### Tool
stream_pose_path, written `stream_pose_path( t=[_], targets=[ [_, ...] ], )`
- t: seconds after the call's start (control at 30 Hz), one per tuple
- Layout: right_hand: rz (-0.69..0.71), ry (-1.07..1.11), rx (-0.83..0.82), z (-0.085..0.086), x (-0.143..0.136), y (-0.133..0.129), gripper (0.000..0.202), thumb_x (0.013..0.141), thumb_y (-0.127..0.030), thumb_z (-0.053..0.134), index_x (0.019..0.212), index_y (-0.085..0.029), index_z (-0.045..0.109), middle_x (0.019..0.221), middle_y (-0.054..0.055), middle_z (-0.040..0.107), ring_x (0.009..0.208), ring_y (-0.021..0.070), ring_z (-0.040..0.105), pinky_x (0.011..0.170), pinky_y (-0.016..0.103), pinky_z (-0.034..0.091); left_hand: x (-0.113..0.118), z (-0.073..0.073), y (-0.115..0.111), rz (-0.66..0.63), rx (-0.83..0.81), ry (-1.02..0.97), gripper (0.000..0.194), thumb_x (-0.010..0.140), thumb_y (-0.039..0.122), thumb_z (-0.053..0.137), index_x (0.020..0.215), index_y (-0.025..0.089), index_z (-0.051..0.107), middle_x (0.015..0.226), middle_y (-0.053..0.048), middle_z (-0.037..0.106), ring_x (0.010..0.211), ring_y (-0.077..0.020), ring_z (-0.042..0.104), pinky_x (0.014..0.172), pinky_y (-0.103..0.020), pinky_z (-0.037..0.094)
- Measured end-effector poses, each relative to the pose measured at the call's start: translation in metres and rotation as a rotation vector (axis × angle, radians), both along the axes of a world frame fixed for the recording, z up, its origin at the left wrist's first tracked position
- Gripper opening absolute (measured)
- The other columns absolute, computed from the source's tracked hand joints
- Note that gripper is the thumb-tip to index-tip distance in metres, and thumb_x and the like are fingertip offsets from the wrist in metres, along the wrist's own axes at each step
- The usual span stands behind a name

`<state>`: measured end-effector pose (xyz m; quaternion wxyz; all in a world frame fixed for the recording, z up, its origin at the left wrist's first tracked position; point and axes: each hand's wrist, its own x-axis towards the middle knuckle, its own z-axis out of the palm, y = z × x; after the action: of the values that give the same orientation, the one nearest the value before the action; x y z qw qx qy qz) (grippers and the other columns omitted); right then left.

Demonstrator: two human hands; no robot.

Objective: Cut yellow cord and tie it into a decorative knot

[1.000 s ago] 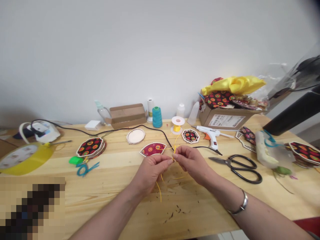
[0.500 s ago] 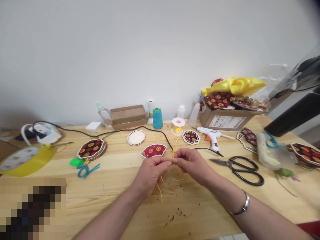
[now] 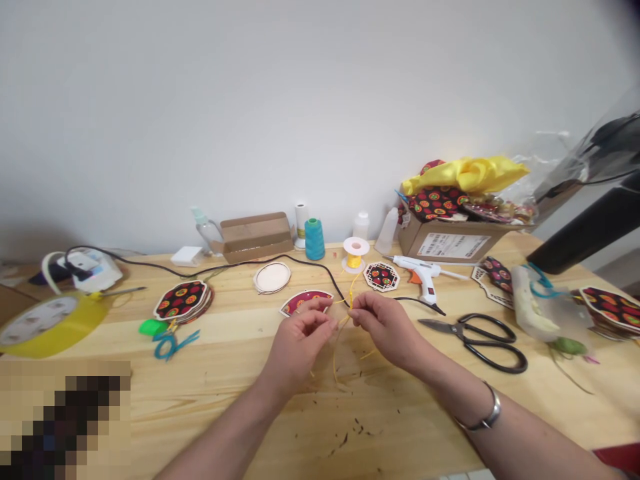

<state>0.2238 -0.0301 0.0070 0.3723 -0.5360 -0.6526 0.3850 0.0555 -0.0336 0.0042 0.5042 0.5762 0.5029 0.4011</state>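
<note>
Both hands are close together over the middle of the table, working with a thin yellow cord [image 3: 351,295]. My right hand [image 3: 385,328] pinches the cord between thumb and fingertips, where it looks knotted or doubled. On the other side, my left hand [image 3: 300,343] has thumb and index finger pressed together on a strand of it. Loose ends hang below the hands. Just behind my left fingers lies a red fan-shaped patterned piece [image 3: 295,305], partly covered by them. A spool of yellow cord [image 3: 355,259] stands farther back, and an octagonal patterned piece [image 3: 381,277] lies beside it.
Large black-handled scissors [image 3: 490,328] and a white glue gun [image 3: 425,273] lie to the right. A full cardboard box [image 3: 450,243] stands behind them. A teal thread cone [image 3: 315,239] is at the back. Yellow tape [image 3: 85,320] and stacked patterned pieces [image 3: 183,300] are left. A black cable [image 3: 250,262] crosses the table.
My hands have drawn slightly apart, the left fingers lifting and spreading from the right ones. The hanging cord ends have shifted. Both hands still pinch the cord.
</note>
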Motion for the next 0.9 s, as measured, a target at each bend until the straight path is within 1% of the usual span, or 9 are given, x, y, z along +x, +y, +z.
stream_pose_path(
  t=[0.1,0.17,0.23,0.37,0.5,0.57,0.67,0.77,0.9],
  targets=[
    [-0.027,0.050,-0.023,-0.001,-0.001,0.000,0.018,0.079,-0.024,0.051,0.062,-0.018,0.051,0.056,-0.003,0.051,0.053,0.0106,0.042,0.053,0.023,0.032,0.001,-0.002,-0.004,-0.060,0.073,0.056,0.015,0.071,0.029,0.064,0.062,0.018,0.066,0.134,-0.009,0.044,0.119,-0.0252,0.042,0.100,-0.037,0.029],
    [-0.021,0.179,-0.106,0.000,-0.003,0.000,0.019,0.078,-0.027,0.052,0.061,-0.018,0.050,0.054,-0.003,0.049,0.049,0.0092,0.038,0.049,0.022,0.030,0.003,-0.004,-0.007,-0.091,0.091,0.103,0.014,0.070,0.029,0.065,0.061,0.018,0.066,0.143,-0.007,0.033,0.125,-0.0266,0.036,0.104,-0.039,0.024],
    [0.017,0.365,-0.225,0.002,-0.005,-0.002,0.019,0.078,-0.030,0.053,0.064,-0.018,0.048,0.055,-0.004,0.050,0.044,0.0069,0.033,0.044,0.021,0.026,0.005,-0.005,-0.009,-0.123,0.087,0.136,0.013,0.069,0.027,0.065,0.061,0.018,0.066,0.145,-0.006,0.028,0.130,-0.0273,0.029,0.107,-0.041,0.018],
    [0.132,0.625,-0.404,0.006,-0.007,-0.005,0.022,0.077,-0.034,0.056,0.069,-0.017,0.044,0.061,-0.002,0.057,0.039,0.0030,0.028,0.040,0.019,0.018,0.008,-0.006,-0.011,-0.193,0.065,0.084,0.016,0.070,0.024,0.064,0.056,0.017,0.061,0.143,-0.009,0.032,0.129,-0.0275,0.032,0.105,-0.040,0.023],
    [0.131,0.605,-0.415,0.006,-0.008,-0.006,0.025,0.074,-0.035,0.059,0.066,-0.017,0.044,0.048,-0.007,0.046,0.038,0.0033,0.029,0.039,0.018,0.018,0.007,-0.001,-0.012,-0.191,0.023,-0.047,0.021,0.070,0.025,0.066,0.054,0.017,0.054,0.128,-0.013,0.049,0.122,-0.0275,0.040,0.099,-0.039,0.032],
    [0.108,0.547,-0.385,0.006,-0.008,-0.005,0.024,0.073,-0.035,0.059,0.065,-0.017,0.045,0.047,-0.007,0.045,0.039,0.0038,0.030,0.038,0.018,0.020,0.007,0.001,-0.013,-0.142,-0.038,-0.195,0.022,0.071,0.027,0.065,0.059,0.017,0.050,0.121,-0.011,0.054,0.112,-0.0256,0.050,0.092,-0.038,0.040],
    [0.101,0.459,-0.350,0.004,-0.008,-0.005,0.020,0.073,-0.032,0.057,0.064,-0.017,0.048,0.050,-0.004,0.050,0.041,0.0049,0.034,0.039,0.018,0.022,0.007,0.001,-0.011,-0.123,-0.143,-0.364,0.015,0.073,0.027,0.064,0.076,0.019,0.052,0.107,-0.007,0.060,0.079,-0.0166,0.062,0.076,-0.034,0.047],
    [0.086,0.371,-0.304,0.002,-0.009,-0.004,0.015,0.073,-0.028,0.056,0.064,-0.017,0.051,0.049,-0.004,0.049,0.044,0.0064,0.038,0.042,0.019,0.026,0.006,-0.003,-0.008,-0.179,-0.203,-0.356,0.024,0.075,0.027,0.062,0.097,0.018,0.056,0.089,-0.004,0.063,0.056,-0.0093,0.055,0.059,-0.026,0.044],
    [0.085,0.304,-0.271,0.002,-0.008,-0.004,0.013,0.072,-0.024,0.054,0.062,-0.016,0.052,0.050,-0.004,0.050,0.046,0.0074,0.041,0.046,0.020,0.031,0.003,-0.008,-0.005,-0.206,-0.272,-0.310,0.021,0.077,0.028,0.060,0.092,0.015,0.064,0.077,-0.002,0.061,0.046,-0.0033,0.038,0.045,-0.018,0.029]
  ],
)
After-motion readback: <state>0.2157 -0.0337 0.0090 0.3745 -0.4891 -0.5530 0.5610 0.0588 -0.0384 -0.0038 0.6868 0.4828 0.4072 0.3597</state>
